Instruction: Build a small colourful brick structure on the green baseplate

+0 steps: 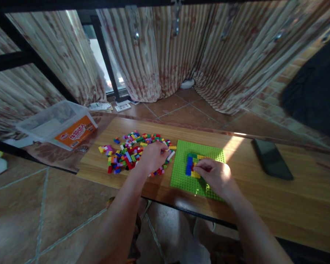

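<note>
A green studded baseplate (181, 181) lies on the wooden table, and a small structure of blue (189, 165), green and yellow bricks is built up near its middle. My right hand (216, 176) is over the right side of this structure, its fingers pinched together at the bricks; a bit of red shows by the fingertips. What the pinch holds is hidden. To the left, my left hand (154, 156) reaches over the right part of a loose pile of coloured bricks (129, 156), fingers curled closed near a yellow brick (172, 147) and a white brick (171, 156).
A clear plastic box (55, 121) with an orange label stands beyond the table's left end. On the right side of the table (244, 190) lies a black phone (272, 159). Striped curtains (167, 55) hang behind, above a tiled floor.
</note>
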Tool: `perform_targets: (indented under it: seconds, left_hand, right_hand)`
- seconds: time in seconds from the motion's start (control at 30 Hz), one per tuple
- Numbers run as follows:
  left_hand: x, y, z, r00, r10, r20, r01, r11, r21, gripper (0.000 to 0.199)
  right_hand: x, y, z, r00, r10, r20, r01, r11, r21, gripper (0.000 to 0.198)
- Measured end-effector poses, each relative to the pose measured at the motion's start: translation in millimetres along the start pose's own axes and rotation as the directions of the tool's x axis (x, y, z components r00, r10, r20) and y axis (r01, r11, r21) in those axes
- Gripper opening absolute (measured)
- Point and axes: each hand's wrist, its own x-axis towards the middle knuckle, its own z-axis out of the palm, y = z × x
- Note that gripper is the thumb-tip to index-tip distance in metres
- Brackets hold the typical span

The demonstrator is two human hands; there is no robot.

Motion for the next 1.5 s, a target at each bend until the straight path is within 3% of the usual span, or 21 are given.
perform_targets:
  seconds: [0.17,0.3,0.5,0.63,0.73,1.03,1.5]
  left_hand:
    - [-5.2,13.9,9.6,1.000,-0.019,0.008,0.017,0.979,0.201,0.018]
    - [-5.7,19.0,15.6,0.998,-0.047,-0.030,0.053,0.968,0.244,0.022]
    - [-5.3,26.6,18.2,0.994,-0.050,-0.102,0.064,0.989,0.134,0.015]
    - [-15.9,44.8,26.9,1.000,-0.022,-0.012,0.022,1.000,0.003,0.014]
    - [-26.3,58.9,37.0,1.000,0.011,0.024,-0.010,0.999,-0.050,0.013]
    - [-27.9,73.6,58.1,0.999,-0.041,0.008,0.041,0.998,0.048,0.008]
    - [-20.5,64.3,70.9,0.994,-0.102,0.048,0.110,0.970,-0.215,0.011]
  right_hand:
    - [0.0,-1.1,-1.4,0.999,-0.030,-0.024,0.029,0.999,-0.040,0.021]
    - [-1.8,-2.7,-6.4,0.998,-0.054,-0.025,0.054,0.999,-0.002,0.023]
    - [-1.5,-3.9,-17.6,0.989,-0.003,-0.145,0.018,0.994,0.108,0.025]
    - [-0.6,-6.5,-19.6,0.982,0.038,-0.185,-0.014,0.992,0.128,0.024]
    - [0.1,-7.1,-17.9,0.984,0.026,-0.177,-0.001,0.989,0.145,0.023]
    - [0.2,-7.7,-16.8,0.990,-0.007,-0.141,0.028,0.989,0.147,0.020]
    - [-1.1,-4.5,-5.5,0.993,-0.117,-0.017,0.117,0.992,0.041,0.019]
